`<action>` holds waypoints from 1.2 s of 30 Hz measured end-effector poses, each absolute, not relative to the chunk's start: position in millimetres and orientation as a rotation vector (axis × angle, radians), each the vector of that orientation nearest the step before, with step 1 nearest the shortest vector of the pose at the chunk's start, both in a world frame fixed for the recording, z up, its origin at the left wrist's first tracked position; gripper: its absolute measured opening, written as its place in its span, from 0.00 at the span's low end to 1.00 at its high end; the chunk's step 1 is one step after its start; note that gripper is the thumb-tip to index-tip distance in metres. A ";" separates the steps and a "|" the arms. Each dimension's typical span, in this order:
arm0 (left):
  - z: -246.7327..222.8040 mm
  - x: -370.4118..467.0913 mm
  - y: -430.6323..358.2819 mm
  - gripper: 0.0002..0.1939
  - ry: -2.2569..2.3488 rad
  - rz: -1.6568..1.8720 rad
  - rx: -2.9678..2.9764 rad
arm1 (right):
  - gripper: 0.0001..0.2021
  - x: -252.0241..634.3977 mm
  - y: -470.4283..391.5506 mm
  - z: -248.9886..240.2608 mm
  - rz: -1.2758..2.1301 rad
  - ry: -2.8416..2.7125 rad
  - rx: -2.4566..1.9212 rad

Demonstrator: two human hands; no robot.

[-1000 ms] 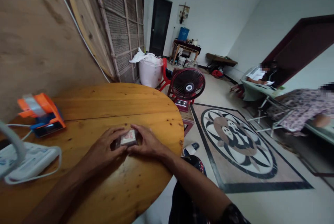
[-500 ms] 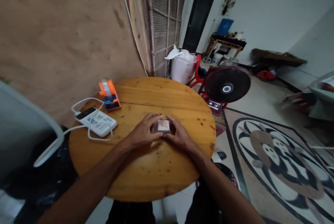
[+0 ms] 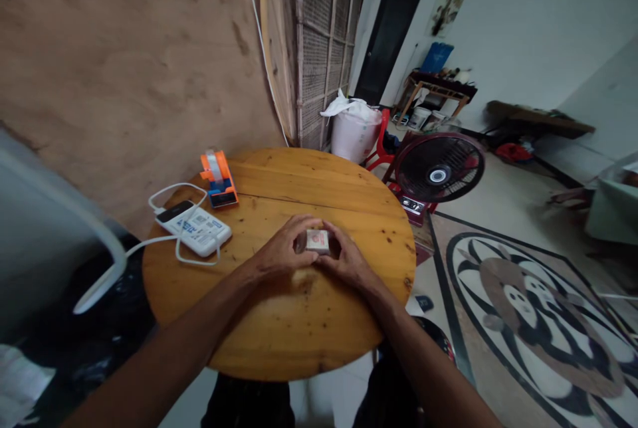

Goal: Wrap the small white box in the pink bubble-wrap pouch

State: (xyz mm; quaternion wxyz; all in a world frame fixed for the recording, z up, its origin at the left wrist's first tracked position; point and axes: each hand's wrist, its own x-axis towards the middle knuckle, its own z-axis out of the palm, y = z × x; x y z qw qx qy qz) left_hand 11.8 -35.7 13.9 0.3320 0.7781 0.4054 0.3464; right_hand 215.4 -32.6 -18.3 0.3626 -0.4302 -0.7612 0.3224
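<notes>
Swinging left over the last second, your view now takes in most of the round tabletop (image 3: pixel 299 328), with the white device (image 3: pixel 199 232) and the orange-and-blue stand (image 3: pixel 219 179) towards its left edge. Your hands have hardly shifted, so the handling itself seems paused rather than advanced. The small box (image 3: pixel 318 240) is between them, nearer the tabletop's right edge than its left, pale printed face up. Your left hand (image 3: pixel 282 246) curves round its left end, your right hand (image 3: pixel 349 260) round its right; on each, thumb and forefinger stand apart, thumb at the near side, forefinger at the far. Whether your fingertips press on it, I cannot tell.
</notes>
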 end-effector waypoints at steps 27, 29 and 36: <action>-6.9 1.8 -11.1 0.13 1.197 1.267 1.074 | 0.15 218.1 -29.7 -14.7 1.102 -1.429 -1.121; -6.6 1.8 -11.2 0.12 1.201 1.267 1.082 | 0.16 217.2 -29.7 -14.4 1.091 -1.427 -1.124; -9.1 1.9 -9.6 0.11 1.217 1.262 1.123 | 0.14 217.7 -27.4 -19.0 1.002 -1.460 -1.100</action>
